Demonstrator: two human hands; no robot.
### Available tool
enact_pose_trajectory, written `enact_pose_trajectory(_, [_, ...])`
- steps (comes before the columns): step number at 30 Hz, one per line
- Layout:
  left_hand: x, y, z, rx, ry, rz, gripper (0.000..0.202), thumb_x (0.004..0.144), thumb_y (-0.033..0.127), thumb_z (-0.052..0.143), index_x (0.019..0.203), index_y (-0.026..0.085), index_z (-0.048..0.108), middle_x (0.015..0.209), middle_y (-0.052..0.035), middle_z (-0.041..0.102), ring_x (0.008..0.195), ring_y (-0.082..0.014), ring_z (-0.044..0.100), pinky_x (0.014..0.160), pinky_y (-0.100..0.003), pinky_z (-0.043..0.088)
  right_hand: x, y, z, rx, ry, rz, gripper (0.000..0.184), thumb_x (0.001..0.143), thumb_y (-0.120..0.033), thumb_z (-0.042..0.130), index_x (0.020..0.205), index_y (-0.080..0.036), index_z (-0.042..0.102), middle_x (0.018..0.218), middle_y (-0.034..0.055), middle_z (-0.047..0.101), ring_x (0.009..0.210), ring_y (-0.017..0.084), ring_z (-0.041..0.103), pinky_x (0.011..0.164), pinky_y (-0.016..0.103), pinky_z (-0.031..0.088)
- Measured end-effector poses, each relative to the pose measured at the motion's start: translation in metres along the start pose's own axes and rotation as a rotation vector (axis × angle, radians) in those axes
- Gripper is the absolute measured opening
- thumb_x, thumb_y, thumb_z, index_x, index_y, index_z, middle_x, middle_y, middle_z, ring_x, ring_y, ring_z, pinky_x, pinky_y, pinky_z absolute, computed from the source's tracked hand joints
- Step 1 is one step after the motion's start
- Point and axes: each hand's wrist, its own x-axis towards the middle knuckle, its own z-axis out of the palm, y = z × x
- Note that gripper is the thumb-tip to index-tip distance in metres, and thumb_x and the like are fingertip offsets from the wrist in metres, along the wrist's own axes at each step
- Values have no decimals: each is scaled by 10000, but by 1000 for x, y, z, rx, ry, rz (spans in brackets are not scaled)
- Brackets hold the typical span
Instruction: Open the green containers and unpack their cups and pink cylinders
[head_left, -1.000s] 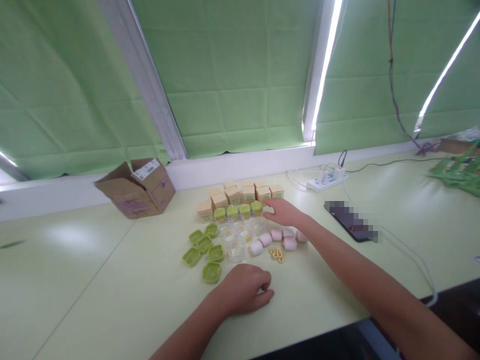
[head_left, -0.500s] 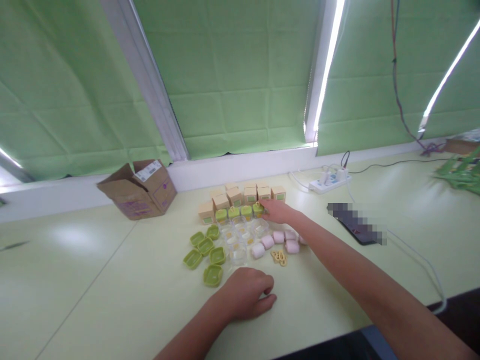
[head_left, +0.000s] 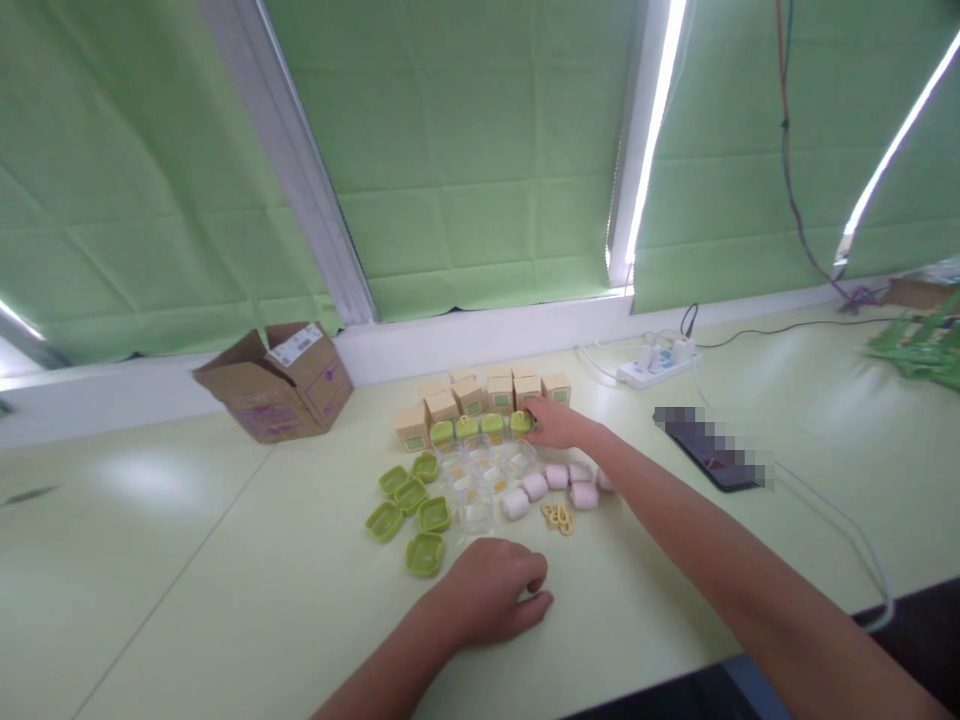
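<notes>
My right hand [head_left: 556, 424] reaches to the far end of a row of small clear boxes with green lids. Its fingers are closed on the rightmost green-lidded box [head_left: 520, 425], which stands in line with the other lidded boxes [head_left: 491, 428]. On the near side of the table rests my left hand [head_left: 496, 590], loosely curled, thumb apart from the index finger and nothing between them. Clear open boxes [head_left: 475, 514] stand beyond it, with loose green lids [head_left: 425, 553] to their left. Pale pink rolls [head_left: 584, 495] and yellow loops [head_left: 557, 517] lie to their right.
Small tan cartons [head_left: 413, 428] stand behind the lidded row. A large open cardboard box [head_left: 285, 385] is at the back left. On the right are a white power strip [head_left: 656, 367], a dark, partly blurred phone-like slab [head_left: 709, 455] and a white cable [head_left: 840, 515].
The rightmost green-lidded box has shifted slightly right and down with my right hand at it. My left hand stays in place.
</notes>
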Motion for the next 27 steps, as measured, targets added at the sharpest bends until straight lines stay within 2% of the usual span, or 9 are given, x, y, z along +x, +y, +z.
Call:
enact_pose_trajectory(8, [0, 0, 0, -10, -2, 4, 158, 843, 335, 524, 749, 208, 530, 729, 16, 627, 655, -155, 560, 545, -255, 288, -17, -7, -27, 70, 86, 3, 276, 719, -286, 638, 940, -150, 545, 940, 83, 613, 816, 183, 552, 705, 268, 409])
enact_pose_trajectory(12, [0, 0, -1, -18, -5, 8, 159, 842, 334, 525, 748, 206, 538, 713, 12, 614, 646, -148, 549, 547, -252, 296, -32, -22, -41, 109, 109, -26, 313, 709, -297, 641, 973, -165, 539, 934, 53, 602, 803, 166, 538, 680, 253, 405])
enact_pose_trajectory(15, [0, -1, -2, -30, 28, 6, 161, 849, 312, 505, 740, 200, 546, 693, 5, 599, 642, -146, 538, 559, -250, 307, -49, -38, -48, 226, 99, -51, 331, 686, -263, 649, 989, -177, 547, 924, 36, 600, 799, 165, 534, 674, 255, 407])
enact_pose_trajectory(19, [0, -3, -2, -79, 169, -17, 209, 857, 276, 475, 671, 187, 511, 614, 10, 547, 584, -128, 491, 557, -248, 306, -74, -61, -53, 371, 45, -82, 373, 655, -228, 664, 1003, -191, 536, 975, 31, 588, 813, 162, 529, 679, 257, 418])
enact_pose_trajectory(24, [-6, -8, -6, -154, 491, -50, 212, 862, 259, 455, 663, 185, 460, 574, 23, 465, 549, -109, 424, 562, -245, 309, -103, -81, -53, 447, -39, -122, 368, 616, -189, 662, 956, -194, 522, 915, 4, 564, 753, 137, 503, 635, 239, 399])
enact_pose_trajectory(27, [-9, -10, -10, -158, 629, -119, 143, 818, 284, 511, 729, 189, 453, 625, 20, 445, 578, -117, 408, 564, -245, 315, -114, -88, -51, 470, -78, -109, 381, 596, -191, 671, 939, -196, 505, 854, -16, 540, 702, 120, 476, 583, 220, 368])
